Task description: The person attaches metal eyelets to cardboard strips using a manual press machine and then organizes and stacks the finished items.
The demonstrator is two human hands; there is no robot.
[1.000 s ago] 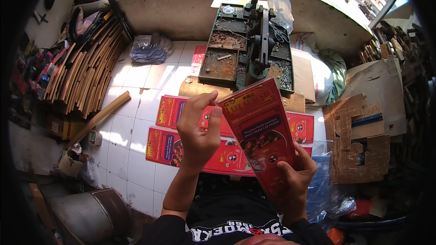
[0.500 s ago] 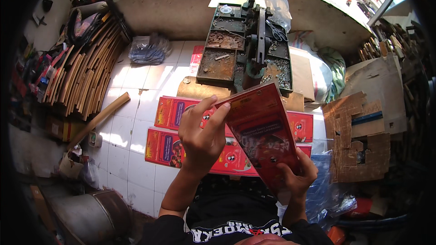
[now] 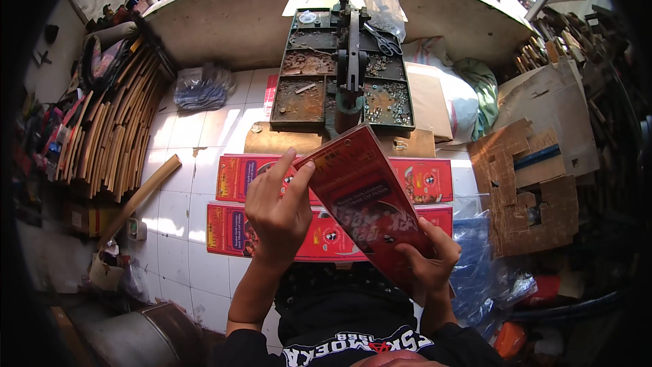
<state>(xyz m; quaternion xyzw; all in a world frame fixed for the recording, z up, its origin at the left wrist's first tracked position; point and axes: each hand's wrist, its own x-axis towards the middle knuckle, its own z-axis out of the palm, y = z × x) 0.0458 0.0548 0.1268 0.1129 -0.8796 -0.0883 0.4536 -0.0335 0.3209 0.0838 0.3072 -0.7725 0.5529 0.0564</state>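
Observation:
A long red printed panel (image 3: 363, 207) with a glossy plastic face slants in front of me, its top tilted left. My right hand (image 3: 435, 251) grips it near the lower right edge, thumb across the front. At its upper left corner is my left hand (image 3: 278, 211), thumb on the corner and index finger raised beside it. Beneath lie two rows of similar red panels, a far row (image 3: 431, 180) and a near row (image 3: 322, 234), partly covered by my hands and the held panel. Beyond its top stands a dark hand press (image 3: 351, 61) with a long lever.
Compartmented trays (image 3: 299, 98) of small metal rings flank the press, with scissors (image 3: 384, 41) in the right one. Clear plastic sleeves (image 3: 200, 88) lie far left, near stacked wooden strips (image 3: 125, 122). Cut cardboard (image 3: 530, 190) and blue plastic sheets (image 3: 472, 251) are at right.
The view has shifted, so the press and trays appear further left. Both hands keep the same hold on the panel, which has barely changed its tilt.

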